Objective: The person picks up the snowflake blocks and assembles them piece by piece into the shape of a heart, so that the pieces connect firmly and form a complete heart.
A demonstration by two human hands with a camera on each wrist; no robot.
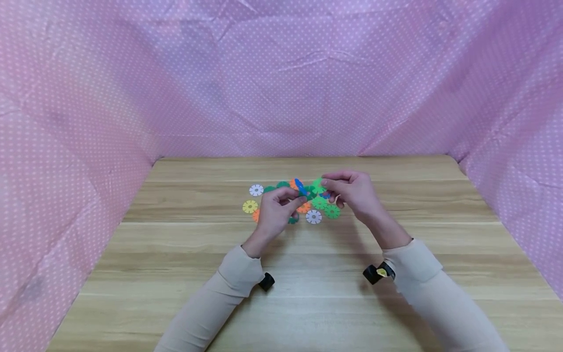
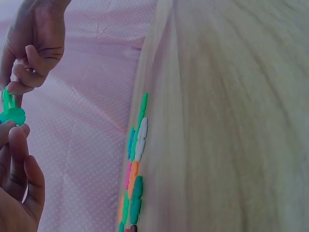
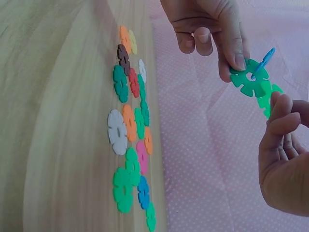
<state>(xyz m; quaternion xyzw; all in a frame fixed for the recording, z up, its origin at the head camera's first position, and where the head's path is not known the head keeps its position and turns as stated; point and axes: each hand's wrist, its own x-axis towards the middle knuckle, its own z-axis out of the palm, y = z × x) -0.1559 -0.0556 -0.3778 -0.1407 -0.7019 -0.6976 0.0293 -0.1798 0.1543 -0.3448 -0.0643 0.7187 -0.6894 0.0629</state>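
My left hand pinches a dark green slotted plastic disc between thumb and fingers, above the table. A blue slotted disc stands at an angle to it, its edge set in the green one. From the other side, my right hand pinches a light green slotted disc. Its edge meets the dark green disc in the right wrist view; whether the slots are engaged cannot be told. In the left wrist view the held green pieces show between both hands' fingertips.
Several loose slotted discs lie flat beneath the hands, among them a yellow disc, a white disc, a light green disc and a brown disc. The wooden table is bordered by pink dotted cloth.
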